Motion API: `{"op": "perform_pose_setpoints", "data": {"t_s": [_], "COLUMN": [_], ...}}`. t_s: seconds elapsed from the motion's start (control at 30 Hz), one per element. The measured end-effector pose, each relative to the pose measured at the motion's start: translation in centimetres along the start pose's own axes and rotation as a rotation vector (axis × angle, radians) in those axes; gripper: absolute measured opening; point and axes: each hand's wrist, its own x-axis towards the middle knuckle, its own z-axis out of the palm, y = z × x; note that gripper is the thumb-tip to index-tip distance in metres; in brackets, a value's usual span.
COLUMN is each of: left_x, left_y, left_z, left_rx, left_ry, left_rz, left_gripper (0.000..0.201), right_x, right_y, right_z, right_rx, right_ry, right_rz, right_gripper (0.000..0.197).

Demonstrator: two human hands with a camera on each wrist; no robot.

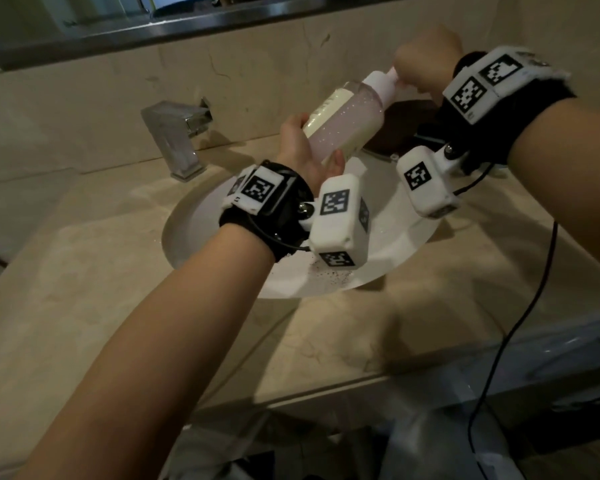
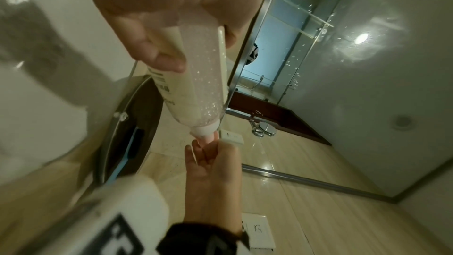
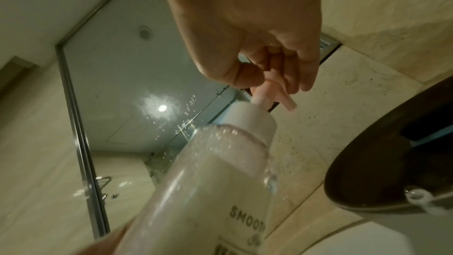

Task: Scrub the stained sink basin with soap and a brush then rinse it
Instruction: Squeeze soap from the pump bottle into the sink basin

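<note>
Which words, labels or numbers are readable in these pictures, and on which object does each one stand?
"SMOOT", cut off at the label's edge: on the soap bottle, held by the left hand while the right hand grips its pump.
Script line and smaller print below it on the bottle: too blurred to read.
Square black-and-white marker codes on the wrist devices: patterns, not text.
Handwritten mark on a white wall plate: unreadable.
</note>
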Motion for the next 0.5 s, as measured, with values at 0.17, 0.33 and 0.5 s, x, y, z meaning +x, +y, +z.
{"op": "perform_pose_setpoints", "data": {"t_s": [0.17,0.33,0.5], "left_x": [-0.9,-1.8,-2.5], "left_y": [2.3,3.3,4.3], "left_z": [-2.5,-5.7,-9.0], "left_rx": [0.043,0.044,-0.013], "left_ry": [0.016,0.039,0.070], "left_rz": [0.015,0.044,0.077], "left_gripper": [0.032,0.029,0.030], "right_x": [-1.9,-3.5,-4.7], "right_y": [-1.9,-3.3,-6.5], "right_z": [1.5,5.4,8.5], "right_rx": [0.274,0.519,0.591], "right_ry": [-0.138,-0.213,-0.259], "right_rz": [0.098,0.188,0.187], "right_gripper": [0.023,0.020,0.017]}}
